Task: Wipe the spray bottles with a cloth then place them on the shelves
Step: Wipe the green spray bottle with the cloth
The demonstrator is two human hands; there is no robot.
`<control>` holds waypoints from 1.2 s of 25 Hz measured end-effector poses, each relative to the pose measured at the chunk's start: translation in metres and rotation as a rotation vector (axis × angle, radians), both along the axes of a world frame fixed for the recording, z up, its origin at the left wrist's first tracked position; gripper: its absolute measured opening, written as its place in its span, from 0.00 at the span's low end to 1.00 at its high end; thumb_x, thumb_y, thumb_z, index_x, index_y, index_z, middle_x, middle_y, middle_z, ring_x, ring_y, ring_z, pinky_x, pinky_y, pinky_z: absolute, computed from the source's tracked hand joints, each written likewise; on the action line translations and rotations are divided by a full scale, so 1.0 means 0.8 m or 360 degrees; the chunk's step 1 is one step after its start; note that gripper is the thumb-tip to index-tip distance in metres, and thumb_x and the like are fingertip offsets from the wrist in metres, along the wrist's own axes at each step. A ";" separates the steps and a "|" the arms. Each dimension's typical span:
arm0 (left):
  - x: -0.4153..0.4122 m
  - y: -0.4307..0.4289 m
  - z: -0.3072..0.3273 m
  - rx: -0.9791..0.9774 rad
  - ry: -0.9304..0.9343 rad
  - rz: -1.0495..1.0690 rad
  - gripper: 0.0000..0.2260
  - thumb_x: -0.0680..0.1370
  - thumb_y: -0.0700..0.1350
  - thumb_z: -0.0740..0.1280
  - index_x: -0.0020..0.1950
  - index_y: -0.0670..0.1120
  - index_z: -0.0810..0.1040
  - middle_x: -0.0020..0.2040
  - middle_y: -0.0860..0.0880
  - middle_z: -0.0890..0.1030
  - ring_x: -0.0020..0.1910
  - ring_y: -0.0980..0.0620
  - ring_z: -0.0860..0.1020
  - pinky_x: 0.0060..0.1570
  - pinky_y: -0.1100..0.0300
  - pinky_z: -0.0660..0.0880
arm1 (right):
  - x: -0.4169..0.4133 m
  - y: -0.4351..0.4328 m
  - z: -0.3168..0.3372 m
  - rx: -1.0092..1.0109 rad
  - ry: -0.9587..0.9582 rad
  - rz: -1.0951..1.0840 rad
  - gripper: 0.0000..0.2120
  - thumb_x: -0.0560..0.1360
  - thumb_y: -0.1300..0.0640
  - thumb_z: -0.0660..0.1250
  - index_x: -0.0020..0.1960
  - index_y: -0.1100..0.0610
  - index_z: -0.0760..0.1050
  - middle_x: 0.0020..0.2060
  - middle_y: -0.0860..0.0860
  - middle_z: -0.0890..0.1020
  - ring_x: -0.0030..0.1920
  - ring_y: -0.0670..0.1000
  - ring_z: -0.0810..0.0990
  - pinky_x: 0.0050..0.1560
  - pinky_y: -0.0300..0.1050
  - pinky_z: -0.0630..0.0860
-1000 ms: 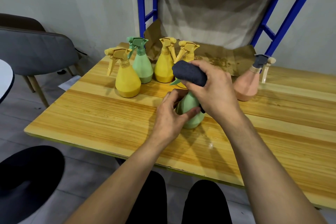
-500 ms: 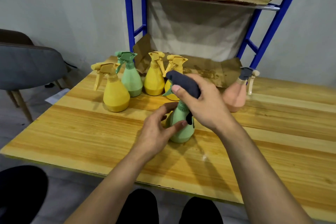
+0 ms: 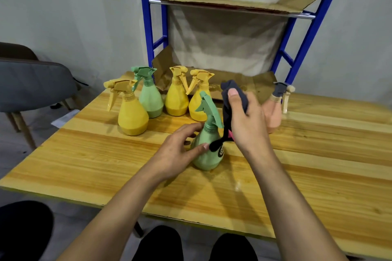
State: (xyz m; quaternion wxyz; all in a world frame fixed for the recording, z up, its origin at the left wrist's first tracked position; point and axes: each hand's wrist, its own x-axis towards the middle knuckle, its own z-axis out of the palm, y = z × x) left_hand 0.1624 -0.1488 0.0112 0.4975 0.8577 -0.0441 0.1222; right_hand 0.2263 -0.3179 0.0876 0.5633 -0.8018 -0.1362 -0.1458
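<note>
head cam, fwd/down, close over table (image 3: 318, 154)

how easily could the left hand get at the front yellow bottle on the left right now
Probably yes. The left hand holds the near green bottle, and only bare table lies between it and the front yellow bottle. It would have to let go first.

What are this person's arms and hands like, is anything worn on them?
Both are bare: the left hand and right hand wear no gloves, and I see no rings, watch or bracelet. The forearms show no sleeves as far up as the picture reaches. Fingernails are short and unpainted.
</note>
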 end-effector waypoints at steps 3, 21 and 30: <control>-0.010 0.002 0.014 0.0059 0.0154 -0.0094 0.23 0.82 0.52 0.68 0.76 0.63 0.67 0.73 0.64 0.72 0.71 0.65 0.71 0.70 0.53 0.74 | 0.010 -0.017 -0.008 0.0225 0.0164 -0.0131 0.06 0.81 0.47 0.63 0.53 0.49 0.71 0.42 0.41 0.75 0.42 0.33 0.76 0.38 0.28 0.67; -0.021 -0.038 0.083 0.0257 -0.0362 0.0438 0.14 0.83 0.43 0.67 0.68 0.52 0.79 0.60 0.56 0.83 0.56 0.60 0.80 0.53 0.72 0.76 | 0.003 -0.022 -0.010 0.0207 -0.0495 0.0011 0.12 0.85 0.52 0.59 0.66 0.54 0.73 0.53 0.32 0.76 0.58 0.25 0.69 0.55 0.19 0.64; -0.014 -0.020 0.066 0.0032 -0.0449 0.0385 0.12 0.81 0.49 0.70 0.65 0.53 0.84 0.54 0.60 0.86 0.53 0.67 0.83 0.53 0.64 0.81 | 0.012 -0.017 -0.041 0.0561 0.0032 0.0753 0.24 0.75 0.52 0.74 0.69 0.47 0.73 0.60 0.43 0.84 0.61 0.45 0.81 0.58 0.37 0.78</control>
